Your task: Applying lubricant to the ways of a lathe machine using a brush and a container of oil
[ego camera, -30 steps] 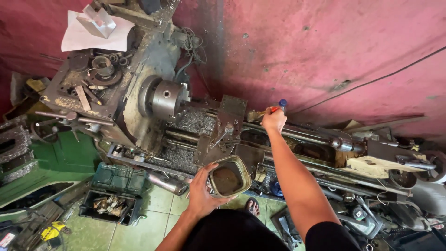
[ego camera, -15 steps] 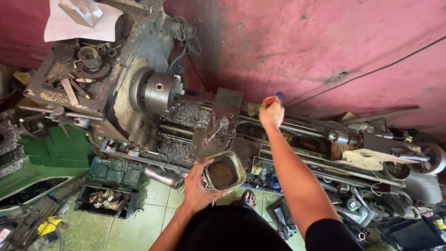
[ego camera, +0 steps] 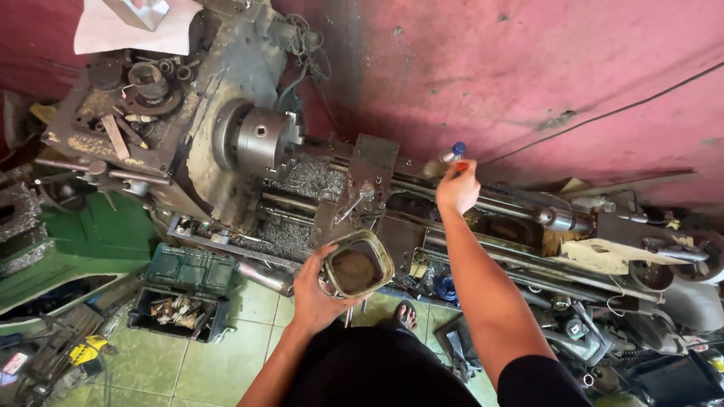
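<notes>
I stand at an old grey lathe (ego camera: 226,151) set against a pink wall. My left hand (ego camera: 315,290) grips a dented metal tin (ego camera: 357,264) with dark brown liquid in it, held near the lathe's front edge. My right hand (ego camera: 457,188) reaches across the bed and is closed on a small brush with a blue-capped handle (ego camera: 452,156), its tip over the back of the bed. The tool post and carriage (ego camera: 368,188) sit between my two hands. The chuck (ego camera: 260,139) is to the left, with metal shavings (ego camera: 313,177) below it.
A green toolbox (ego camera: 192,270) and an open tray of small parts (ego camera: 177,310) lie on the tiled floor at the left. Tools and clutter fill the right end around the tailstock (ego camera: 558,220). A white paper (ego camera: 121,30) rests on the headstock. A sandalled foot (ego camera: 407,313) shows below.
The view has shifted slightly, with the lathe sitting lower and to the right. My right hand with the brush stays over the back of the bed; the tin remains held at the front.
</notes>
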